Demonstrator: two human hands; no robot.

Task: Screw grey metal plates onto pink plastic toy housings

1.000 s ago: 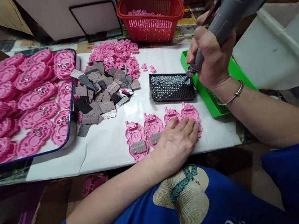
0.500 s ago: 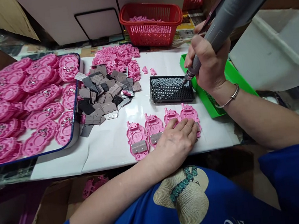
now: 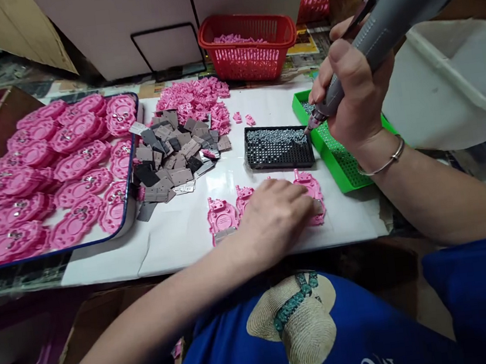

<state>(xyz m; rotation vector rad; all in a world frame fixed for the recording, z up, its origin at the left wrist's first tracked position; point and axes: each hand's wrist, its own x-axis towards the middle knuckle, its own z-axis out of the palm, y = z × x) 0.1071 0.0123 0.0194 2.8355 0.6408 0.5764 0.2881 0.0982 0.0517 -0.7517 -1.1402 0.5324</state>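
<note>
My right hand (image 3: 353, 88) is wrapped round a grey electric screwdriver (image 3: 379, 29). Its tip points down at the upper right edge of a black perforated tray (image 3: 280, 164), where many small screws (image 3: 275, 135) lie. A row of pink plastic casings (image 3: 222, 217) lies at the table's front edge. Over the middle of this row my left hand (image 3: 276, 213) is arched, fingers loosely bent and tips partly hidden, near the rightmost casing (image 3: 309, 185). Grey metal plates sit on the casings, one partly showing (image 3: 224, 235) at the left end.
A blue-rimmed tray (image 3: 119, 235) of stacked pink casings stands at left. Loose grey plates (image 3: 174, 161) and small pink parts (image 3: 191, 100) are heaped beside it. Behind are a red basket (image 3: 249, 57) and a black wire stand (image 3: 164, 29). A green tray (image 3: 336, 164) adjoins the black one.
My left hand has gone from lying flat to arched, its knuckles raised, and covers more of the casings. The screwdriver tip has shifted slightly right, to the black tray's edge.
</note>
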